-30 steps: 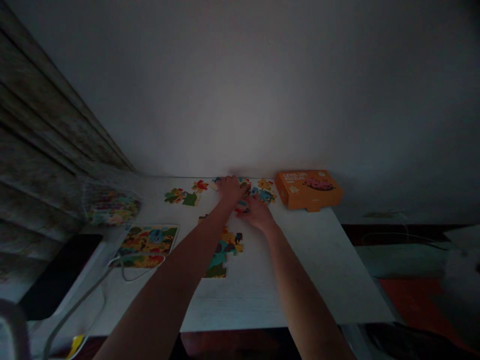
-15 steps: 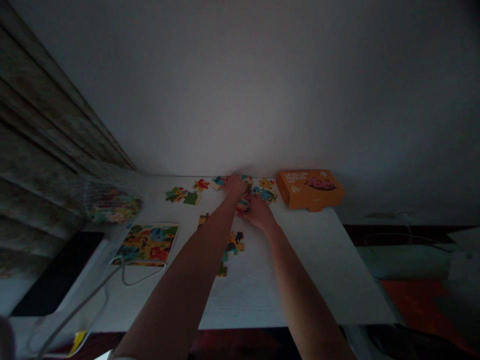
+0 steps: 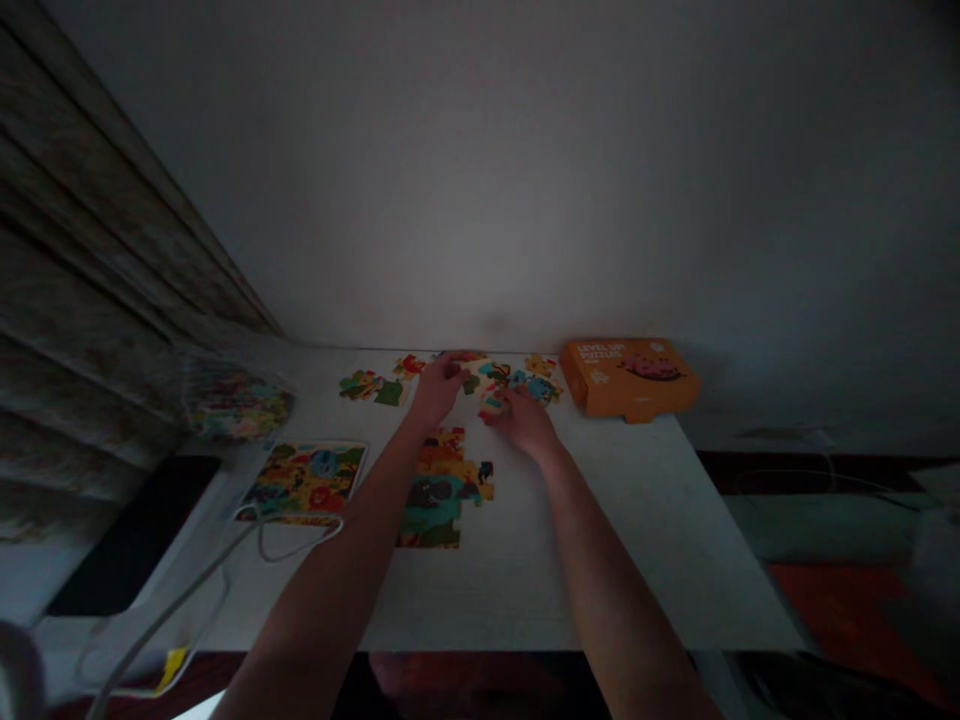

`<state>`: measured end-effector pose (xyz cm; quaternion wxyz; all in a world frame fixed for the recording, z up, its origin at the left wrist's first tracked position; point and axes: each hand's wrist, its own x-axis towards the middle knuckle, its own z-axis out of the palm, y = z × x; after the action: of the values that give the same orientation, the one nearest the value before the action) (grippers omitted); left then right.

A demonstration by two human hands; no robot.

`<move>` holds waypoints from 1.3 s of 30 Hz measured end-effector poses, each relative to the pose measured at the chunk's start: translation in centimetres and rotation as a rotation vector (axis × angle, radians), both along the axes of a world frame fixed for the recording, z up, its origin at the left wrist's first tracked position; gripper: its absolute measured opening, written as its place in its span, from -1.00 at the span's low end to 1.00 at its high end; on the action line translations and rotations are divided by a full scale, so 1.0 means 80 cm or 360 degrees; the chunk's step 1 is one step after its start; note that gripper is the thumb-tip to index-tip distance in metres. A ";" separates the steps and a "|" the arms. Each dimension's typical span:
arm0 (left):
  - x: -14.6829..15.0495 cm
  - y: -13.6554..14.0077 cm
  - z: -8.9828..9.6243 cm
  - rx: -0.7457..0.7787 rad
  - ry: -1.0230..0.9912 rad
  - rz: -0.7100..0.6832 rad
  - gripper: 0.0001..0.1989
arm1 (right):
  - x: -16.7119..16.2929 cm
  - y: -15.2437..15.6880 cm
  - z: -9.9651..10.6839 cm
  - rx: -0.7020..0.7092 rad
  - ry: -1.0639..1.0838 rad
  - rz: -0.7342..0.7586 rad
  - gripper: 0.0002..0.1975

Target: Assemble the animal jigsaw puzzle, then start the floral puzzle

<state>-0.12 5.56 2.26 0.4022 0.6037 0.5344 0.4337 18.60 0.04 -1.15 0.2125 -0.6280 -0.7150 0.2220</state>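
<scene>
My right hand (image 3: 523, 420) is closed with its fingertips on a small puzzle piece (image 3: 491, 404) coloured pale and red. To its left, my left hand (image 3: 439, 388) has bent fingers apart from the thumb, close to loose puzzle pieces (image 3: 472, 382) near the wall; I see nothing held in it. More loose pieces with blue parts (image 3: 538, 388) lie just beyond my right hand. A partly joined puzzle (image 3: 435, 490) lies nearer to me, its left side partly covered by my left forearm. At the back left are green and red pieces (image 3: 375, 386).
An orange puzzle box (image 3: 630, 378) stands at the back right. On the left lie a picture sheet (image 3: 304, 482), a white cable (image 3: 262, 540), a black flat device (image 3: 135, 535) and a clear bag of colourful contents (image 3: 236, 400). The wall (image 3: 480, 200) borders the table's back.
My left hand has moved left and back toward me, uncovering pieces by the wall and more of the joined puzzle. My right hand stays nearly in place. The view has shifted slightly.
</scene>
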 end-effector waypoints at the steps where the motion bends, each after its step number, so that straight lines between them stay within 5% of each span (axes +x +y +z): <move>1: -0.018 -0.005 -0.004 -0.0041 -0.0002 0.0002 -0.65 | 0.000 0.000 0.000 -0.0019 -0.0013 -0.0022 -0.54; 7: -0.078 -0.020 -0.025 -0.0152 -0.0019 0.0086 -0.64 | -0.002 -0.001 0.002 -0.0025 -0.0058 -0.0062 -0.54; 20: -0.061 -0.037 -0.030 -0.0418 -0.0009 -0.0161 -0.67 | -0.009 -0.003 0.003 -0.0101 -0.0051 -0.0087 -0.51; 34: -0.070 -0.037 -0.036 0.0130 0.1081 -0.0394 -0.66 | -0.006 0.002 -0.009 0.0030 -0.0044 -0.0093 -0.50; 39: -0.070 -0.046 -0.026 0.0153 0.1319 -0.0473 -0.59 | -0.007 -0.001 -0.005 0.0054 0.0040 -0.0093 -0.46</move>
<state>-5.73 1.86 0.19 0.1835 0.8149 0.5373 0.1167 18.04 -0.05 -1.53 0.2385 -0.6420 -0.6973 0.2114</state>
